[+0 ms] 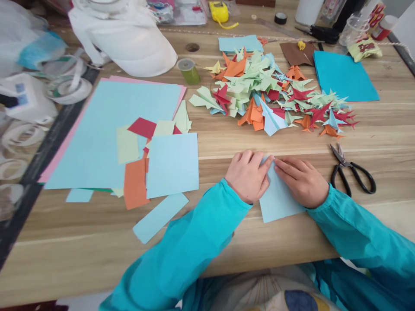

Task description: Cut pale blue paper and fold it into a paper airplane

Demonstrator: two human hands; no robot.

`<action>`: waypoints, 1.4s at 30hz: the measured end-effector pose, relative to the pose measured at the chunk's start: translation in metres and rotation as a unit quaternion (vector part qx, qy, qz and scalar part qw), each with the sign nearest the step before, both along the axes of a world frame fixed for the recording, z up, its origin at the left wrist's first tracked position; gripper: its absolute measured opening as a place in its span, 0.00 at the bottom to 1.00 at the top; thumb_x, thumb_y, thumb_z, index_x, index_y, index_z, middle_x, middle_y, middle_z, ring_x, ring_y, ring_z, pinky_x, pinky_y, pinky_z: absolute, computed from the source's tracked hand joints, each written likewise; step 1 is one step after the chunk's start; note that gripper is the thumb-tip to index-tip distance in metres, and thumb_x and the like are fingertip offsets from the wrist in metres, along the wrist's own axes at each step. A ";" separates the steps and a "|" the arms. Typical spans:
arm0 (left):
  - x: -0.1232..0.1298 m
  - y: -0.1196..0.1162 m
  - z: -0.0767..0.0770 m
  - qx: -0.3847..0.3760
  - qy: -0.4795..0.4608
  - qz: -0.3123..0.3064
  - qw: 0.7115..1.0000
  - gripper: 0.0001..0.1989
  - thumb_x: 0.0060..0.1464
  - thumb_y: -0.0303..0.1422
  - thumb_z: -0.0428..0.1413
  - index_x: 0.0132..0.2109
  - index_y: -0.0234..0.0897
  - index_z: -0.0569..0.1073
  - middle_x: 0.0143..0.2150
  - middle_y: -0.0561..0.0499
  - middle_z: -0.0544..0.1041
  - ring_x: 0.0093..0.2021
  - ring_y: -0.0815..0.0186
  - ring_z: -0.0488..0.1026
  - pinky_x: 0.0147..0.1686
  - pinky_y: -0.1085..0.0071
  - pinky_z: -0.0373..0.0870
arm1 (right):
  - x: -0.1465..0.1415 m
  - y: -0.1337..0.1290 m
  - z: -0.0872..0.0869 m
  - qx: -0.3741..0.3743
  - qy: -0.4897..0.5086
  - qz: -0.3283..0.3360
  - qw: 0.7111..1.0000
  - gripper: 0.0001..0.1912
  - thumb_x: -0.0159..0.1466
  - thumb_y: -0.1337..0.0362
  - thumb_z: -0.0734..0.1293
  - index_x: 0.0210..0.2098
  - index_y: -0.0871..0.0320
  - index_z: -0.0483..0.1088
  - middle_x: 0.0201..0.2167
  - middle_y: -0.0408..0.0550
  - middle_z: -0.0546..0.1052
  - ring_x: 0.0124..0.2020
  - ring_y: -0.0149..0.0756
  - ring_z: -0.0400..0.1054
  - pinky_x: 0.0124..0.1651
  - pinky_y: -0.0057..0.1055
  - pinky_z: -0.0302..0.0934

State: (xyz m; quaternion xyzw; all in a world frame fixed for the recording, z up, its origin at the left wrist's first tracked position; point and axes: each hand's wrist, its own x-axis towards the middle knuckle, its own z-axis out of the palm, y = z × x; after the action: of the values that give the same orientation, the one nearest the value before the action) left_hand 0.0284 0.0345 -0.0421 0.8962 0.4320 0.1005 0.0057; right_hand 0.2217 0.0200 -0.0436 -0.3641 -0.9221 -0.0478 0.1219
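A light blue sheet of paper lies on the wooden table in front of me, with both hands at its far edge. My left hand is closed on the sheet's left far side, its fingers curled and the index fingertip pressing near the top corner. From the right, my right hand reaches over the sheet, fingers together and tips pressed at the same spot. The fingertips nearly meet, and the paper under them is partly hidden. To the right of my right hand rest black-handled scissors, blades apart.
Beyond my hands spreads a heap of folded paper planes and shapes. Blue card sheets lie at the back right. Large light blue sheets and loose paper pieces are at left. A green spool stands behind them.
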 end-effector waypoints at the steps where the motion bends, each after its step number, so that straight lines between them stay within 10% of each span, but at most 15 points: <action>1: 0.001 0.000 0.000 -0.001 -0.003 0.005 1.000 0.23 0.54 0.36 0.43 0.57 0.37 0.62 0.45 0.41 0.67 0.42 0.53 0.60 0.36 0.58 0.57 | 0.000 0.000 0.000 0.000 -0.001 0.000 1.000 0.18 0.61 0.73 0.56 0.48 0.60 0.68 0.52 0.51 0.68 0.52 0.43 0.60 0.45 0.39 0.61; 13: 0.010 -0.004 0.002 -0.036 -0.058 0.093 0.993 0.21 0.53 0.44 0.45 0.52 0.44 0.68 0.45 0.43 0.66 0.43 0.53 0.59 0.37 0.58 0.56 | -0.002 0.000 -0.002 -0.015 0.024 -0.007 1.000 0.17 0.62 0.72 0.56 0.47 0.63 0.68 0.52 0.51 0.69 0.50 0.44 0.60 0.45 0.40 0.61; 42: 0.015 -0.005 0.007 -0.034 -0.023 0.092 0.995 0.22 0.55 0.44 0.43 0.52 0.41 0.68 0.45 0.42 0.66 0.43 0.53 0.59 0.35 0.58 0.57 | -0.009 -0.013 0.009 -0.010 0.018 -0.094 0.995 0.16 0.62 0.69 0.57 0.49 0.64 0.65 0.42 0.52 0.76 0.48 0.39 0.64 0.58 0.44 0.45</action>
State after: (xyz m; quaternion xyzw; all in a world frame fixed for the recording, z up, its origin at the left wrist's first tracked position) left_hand 0.0429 0.0296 -0.0348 0.8493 0.5159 0.1062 0.0364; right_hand 0.2128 0.0070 -0.0343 -0.4510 -0.8820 -0.0430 0.1298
